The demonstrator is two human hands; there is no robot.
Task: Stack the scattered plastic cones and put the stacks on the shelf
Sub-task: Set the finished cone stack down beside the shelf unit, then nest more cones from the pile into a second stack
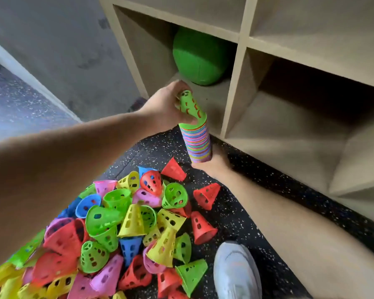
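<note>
A tall stack of many-coloured cones [196, 141] stands upright above the floor, topped by a green cone [190, 104]. My left hand [164, 104] grips that top green cone from the left. My right hand [212, 162] holds the bottom of the stack from below, mostly hidden behind it. A big pile of loose red, green, yellow, pink and blue cones [117, 229] lies on the floor below. The beige cubby shelf [238, 67] stands just behind the stack.
A green ball [198, 57] sits in the lower left cubby. The lower right cubby [294, 117] holds nothing visible. A grey shoe [235, 270] rests on the black speckled floor [257, 190] beside the pile. A grey wall is at the left.
</note>
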